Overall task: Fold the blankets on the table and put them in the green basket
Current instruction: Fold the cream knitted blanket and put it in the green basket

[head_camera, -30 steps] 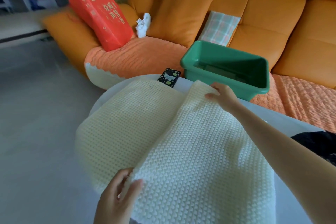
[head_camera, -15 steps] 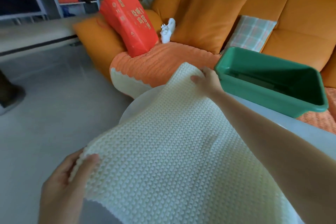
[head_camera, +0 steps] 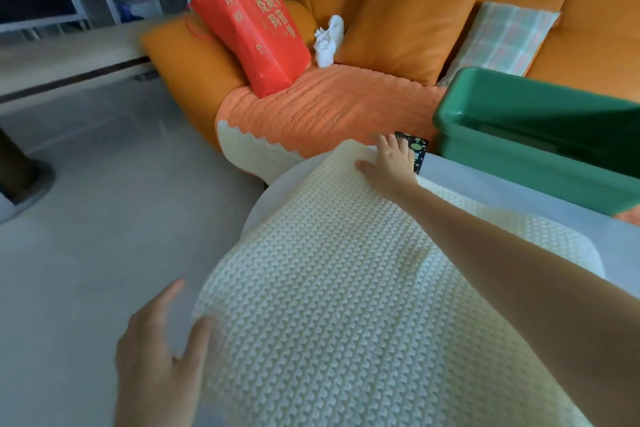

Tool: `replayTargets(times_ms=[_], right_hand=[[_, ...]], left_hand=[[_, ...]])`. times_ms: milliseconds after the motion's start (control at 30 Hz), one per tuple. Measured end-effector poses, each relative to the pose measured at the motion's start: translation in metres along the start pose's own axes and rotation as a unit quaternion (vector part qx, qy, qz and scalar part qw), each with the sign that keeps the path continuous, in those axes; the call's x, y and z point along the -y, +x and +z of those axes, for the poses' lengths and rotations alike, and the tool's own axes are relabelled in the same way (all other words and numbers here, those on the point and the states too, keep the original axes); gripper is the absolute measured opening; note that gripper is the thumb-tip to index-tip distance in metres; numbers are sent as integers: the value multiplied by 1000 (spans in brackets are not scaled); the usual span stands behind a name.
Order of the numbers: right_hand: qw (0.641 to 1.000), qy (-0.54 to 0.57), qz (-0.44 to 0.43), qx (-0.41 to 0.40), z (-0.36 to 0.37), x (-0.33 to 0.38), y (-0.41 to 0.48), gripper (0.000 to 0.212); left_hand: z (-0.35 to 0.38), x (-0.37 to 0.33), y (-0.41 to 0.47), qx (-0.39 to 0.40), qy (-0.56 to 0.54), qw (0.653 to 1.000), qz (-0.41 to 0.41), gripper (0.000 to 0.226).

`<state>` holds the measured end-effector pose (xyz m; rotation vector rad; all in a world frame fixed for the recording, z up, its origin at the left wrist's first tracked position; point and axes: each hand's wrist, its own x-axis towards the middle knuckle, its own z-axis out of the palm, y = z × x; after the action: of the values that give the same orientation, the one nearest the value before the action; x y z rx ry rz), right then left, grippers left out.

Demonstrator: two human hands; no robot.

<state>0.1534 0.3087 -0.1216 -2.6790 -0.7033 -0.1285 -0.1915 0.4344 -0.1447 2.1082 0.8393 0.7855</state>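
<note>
Blanket (head_camera: 346, 288) lies on bench (head_camera: 485, 191), basket (head_camera: 519, 156) near its far right edge. Right hand (head_camera: 391, 163) flat on far corner, fingers (head_camera: 384, 144) spread, pressing. Left hand (head_camera: 156, 357) at near-left edge, fingers spread, thumb against the knit, gripping nothing.

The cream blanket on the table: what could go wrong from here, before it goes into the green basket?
1. The cream blanket seems to hang past the table edge at near left, and the left hand beside it is open, not gripping; it may slide off.
2. The right hand presses flat next to the small black dotted object; smoothing further could push it off the table.
</note>
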Motion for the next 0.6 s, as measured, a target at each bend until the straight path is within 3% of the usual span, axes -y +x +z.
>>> replayTargets(times_ms=[67, 167, 233, 333, 400, 533, 600], right_hand=[[1000, 8, -23, -1, -5, -2, -18, 59], [998, -2, -61, -9, -28, -20, -60, 53], [999, -12, -36, -17, -50, -44, -93, 50], [998, -6, 61, -28, -89, -93, -151, 55], [997, -28, 72, 0, -102, -117, -191, 65], [991, -70, 32, 111, -90, -137, -242, 105], [989, -44, 59, 131, -88, -146, -243, 93]], left_hand=[[9, -13, -4, -10, 72, 992, 100, 57], [33, -62, -37, 23, -20, 977, 213, 46], [57, -94, -72, 88, -82, 949, 293, 33], [96, -135, -136, 176, -38, 907, 380, 34], [116, -145, -169, 205, 37, 897, 390, 45], [129, -140, -200, 285, 165, 882, 336, 84], [127, -141, -207, 289, 181, 878, 336, 91]])
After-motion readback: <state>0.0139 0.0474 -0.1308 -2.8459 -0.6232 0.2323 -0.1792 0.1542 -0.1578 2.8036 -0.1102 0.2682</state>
